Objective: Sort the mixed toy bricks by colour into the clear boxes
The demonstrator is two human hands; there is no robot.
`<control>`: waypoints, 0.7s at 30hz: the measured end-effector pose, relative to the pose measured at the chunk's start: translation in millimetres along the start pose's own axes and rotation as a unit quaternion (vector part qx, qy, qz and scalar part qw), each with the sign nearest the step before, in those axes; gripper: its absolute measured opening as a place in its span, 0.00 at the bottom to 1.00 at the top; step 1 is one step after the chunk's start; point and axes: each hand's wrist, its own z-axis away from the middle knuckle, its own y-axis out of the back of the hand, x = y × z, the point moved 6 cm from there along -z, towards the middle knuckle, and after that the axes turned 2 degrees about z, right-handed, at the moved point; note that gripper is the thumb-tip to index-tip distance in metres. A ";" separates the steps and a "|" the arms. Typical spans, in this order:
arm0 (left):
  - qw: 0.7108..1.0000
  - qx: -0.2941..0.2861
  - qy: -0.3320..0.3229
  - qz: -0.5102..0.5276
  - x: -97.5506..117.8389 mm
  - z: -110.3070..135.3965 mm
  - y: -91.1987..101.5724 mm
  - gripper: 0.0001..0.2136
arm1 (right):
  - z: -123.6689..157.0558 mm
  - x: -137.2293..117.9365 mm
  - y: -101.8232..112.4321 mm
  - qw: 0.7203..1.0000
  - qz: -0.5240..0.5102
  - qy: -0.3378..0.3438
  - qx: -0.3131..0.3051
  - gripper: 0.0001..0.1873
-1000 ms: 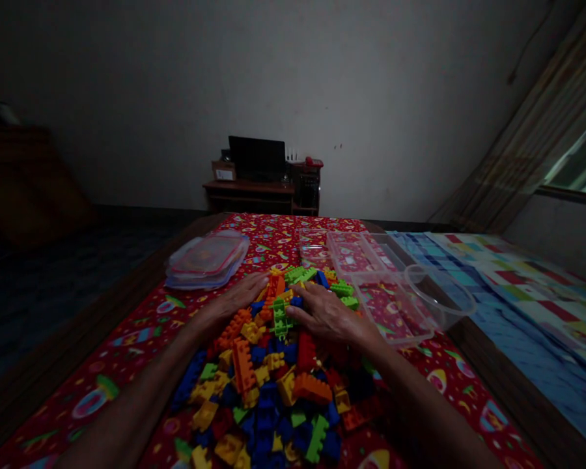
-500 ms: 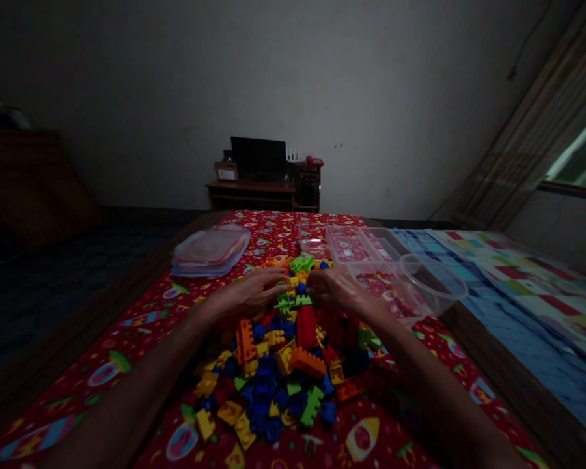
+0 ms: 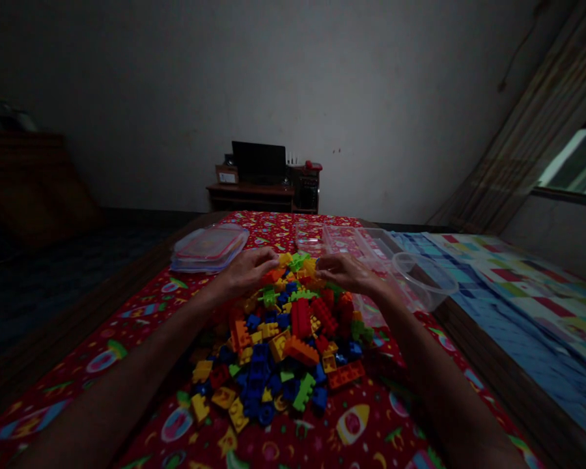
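Note:
A loose heap of plastic toy bricks (image 3: 278, 339) in red, blue, yellow, green and orange lies in front of me. At its far left side, my left hand (image 3: 251, 270) has thumb and fingers pinched at a yellow toy brick (image 3: 284, 260). My right hand (image 3: 344, 271) is over the far right part of the heap with its fingers closed together; what they hold is too small and dark to name. Between the hands lies a light green brick (image 3: 299, 261). Red bricks (image 3: 301, 318) and an orange brick (image 3: 301, 351) lie nearer to me.
A stack of clear lids (image 3: 209, 247) with coloured rims lies at the left. Clear plastic containers (image 3: 342, 241) stand beyond the right hand, with a round-rimmed clear tub (image 3: 427, 280) beside them. The red patterned cloth (image 3: 141, 365) covers the table. A monitor (image 3: 258, 161) stands far back.
Both hands have risen slightly and moved apart at the far end of the heap. A yellow brick now shows at my left fingertips. The view has shifted slightly.

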 end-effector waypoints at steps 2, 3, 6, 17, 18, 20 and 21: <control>0.996 -0.004 0.037 0.085 3.8 2.0 -0.1 0.19 | 0.2 -0.8 1.6 0.999 -0.040 0.012 0.004 0.12; 0.991 -0.009 0.055 0.121 4.5 2.7 -0.9 0.20 | 0.4 -0.9 2.2 0.998 -0.067 0.011 0.003 0.14; 0.982 -0.021 0.092 0.163 2.7 3.2 -4.3 0.23 | 1.3 -1.5 4.0 0.988 -0.152 -0.004 0.002 0.19; 0.998 -0.036 -0.018 0.047 27.5 9.2 -16.9 0.14 | -3.2 -11.8 -15.1 0.980 -0.195 -0.035 0.013 0.19; 0.999 -0.035 -0.027 0.026 29.4 10.3 -18.3 0.13 | -3.5 -11.7 -19.5 0.976 -0.214 -0.044 0.009 0.18; 0.999 -0.027 -0.038 0.003 30.4 11.1 -21.6 0.13 | -3.7 -10.3 -25.6 0.972 -0.226 -0.061 0.014 0.18; 0.999 -0.021 -0.039 0.003 29.4 11.0 -23.6 0.14 | -3.8 -9.7 -27.4 0.973 -0.223 -0.063 0.018 0.17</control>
